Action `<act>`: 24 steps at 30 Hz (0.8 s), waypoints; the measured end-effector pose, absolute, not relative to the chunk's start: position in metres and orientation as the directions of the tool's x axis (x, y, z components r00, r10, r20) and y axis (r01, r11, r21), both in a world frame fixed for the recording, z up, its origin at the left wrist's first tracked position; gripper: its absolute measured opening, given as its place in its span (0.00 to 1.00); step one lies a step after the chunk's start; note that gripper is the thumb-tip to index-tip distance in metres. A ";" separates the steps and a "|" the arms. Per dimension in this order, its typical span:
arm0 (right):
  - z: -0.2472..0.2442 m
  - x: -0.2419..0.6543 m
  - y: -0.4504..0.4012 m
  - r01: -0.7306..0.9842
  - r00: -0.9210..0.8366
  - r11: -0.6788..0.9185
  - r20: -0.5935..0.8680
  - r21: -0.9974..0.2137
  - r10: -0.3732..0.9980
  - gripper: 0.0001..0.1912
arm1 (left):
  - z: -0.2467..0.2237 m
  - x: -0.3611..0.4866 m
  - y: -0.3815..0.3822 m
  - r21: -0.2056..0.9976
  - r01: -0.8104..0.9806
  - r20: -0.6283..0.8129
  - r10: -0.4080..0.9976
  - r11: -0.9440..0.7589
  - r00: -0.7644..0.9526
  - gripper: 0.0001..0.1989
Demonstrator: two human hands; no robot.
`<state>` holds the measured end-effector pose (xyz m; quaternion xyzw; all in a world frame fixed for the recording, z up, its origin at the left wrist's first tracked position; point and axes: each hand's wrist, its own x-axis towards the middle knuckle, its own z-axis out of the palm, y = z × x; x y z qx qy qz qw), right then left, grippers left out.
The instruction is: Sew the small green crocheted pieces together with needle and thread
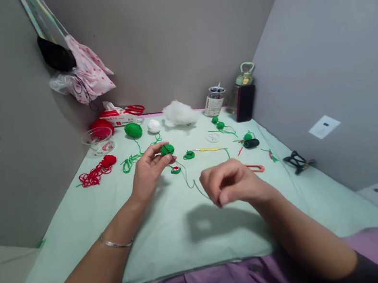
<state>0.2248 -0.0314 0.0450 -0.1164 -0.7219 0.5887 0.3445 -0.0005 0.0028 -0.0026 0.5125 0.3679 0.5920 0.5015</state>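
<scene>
So my left hand has a small round green crocheted piece pinched between thumb and fingers, up above the table. A thin dark thread hangs from it in a loose, wiggly line over to my right hand, which is curled with thumb and fingertips together on the thread's end. Can't tell if there's a needle in there too, my fingers cover it.

Just below the left hand there's a little green-and-red crocheted bit lying on the pale green tablecloth. Between my hands and a bit further back sits a small flat green yarn piece, right by a slim yellow-handled crochet hook. An orange-red loop-shaped tool pokes out from behind my right hand.

Over on the left is a messy pile of red yarn, and behind it a clear plastic tub. Farther back, going left to right: a fuzzy green yarn ball, a white ball, a big fluffy clump of white stuffing, a can full of pens, and a dark upright phone-like slab in front of a pale green bottle.
</scene>
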 end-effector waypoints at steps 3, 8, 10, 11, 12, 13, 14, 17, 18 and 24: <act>0.056 0.226 -0.036 -0.171 -0.930 0.239 0.237 -0.956 0.282 0.05 | -0.002 -0.005 0.007 0.954 -0.193 0.224 0.973 -0.229 -0.047 0.17; 0.062 0.220 -0.039 -0.128 -0.986 0.291 0.090 -0.948 -0.141 0.06 | -0.002 -0.008 0.011 0.974 -0.113 0.180 0.975 -0.195 -0.131 0.16; 0.061 0.219 -0.038 -0.096 -0.977 0.273 0.038 -0.957 -0.210 0.08 | -0.003 -0.006 0.012 0.977 -0.105 0.172 0.979 -0.184 -0.112 0.17; 0.061 0.219 -0.038 -0.078 -0.978 0.259 0.023 -0.963 -0.209 0.09 | -0.005 -0.005 0.012 0.977 -0.107 0.173 0.980 -0.183 -0.096 0.17; 0.061 0.219 -0.038 -0.065 -0.982 0.242 0.020 -0.968 -0.186 0.09 | -0.006 -0.004 0.012 0.975 -0.115 0.179 0.981 -0.188 -0.080 0.18; 0.061 0.220 -0.038 -0.073 -0.990 0.219 0.045 -0.973 -0.132 0.09 | -0.006 -0.003 0.011 0.972 -0.125 0.192 0.979 -0.199 -0.066 0.18; 0.060 0.220 -0.039 -0.095 -0.995 0.193 0.089 -0.977 -0.041 0.09 | -0.006 -0.002 0.010 0.967 -0.130 0.212 0.976 -0.218 -0.057 0.19; 0.055 0.217 -0.041 -0.194 -0.899 0.165 0.243 -0.967 0.365 0.09 | -0.004 0.002 0.004 0.952 -0.117 0.280 0.960 -0.281 -0.026 0.18; 0.053 0.215 -0.042 -0.201 -0.821 0.190 0.271 -0.961 0.503 0.08 | -0.002 0.003 0.001 0.951 -0.107 0.292 0.956 -0.291 -0.009 0.17; 0.036 0.202 -0.039 0.125 -0.312 0.416 0.362 -0.901 0.878 0.05 | 0.003 0.011 -0.012 0.950 -0.116 0.300 0.950 -0.289 0.085 0.15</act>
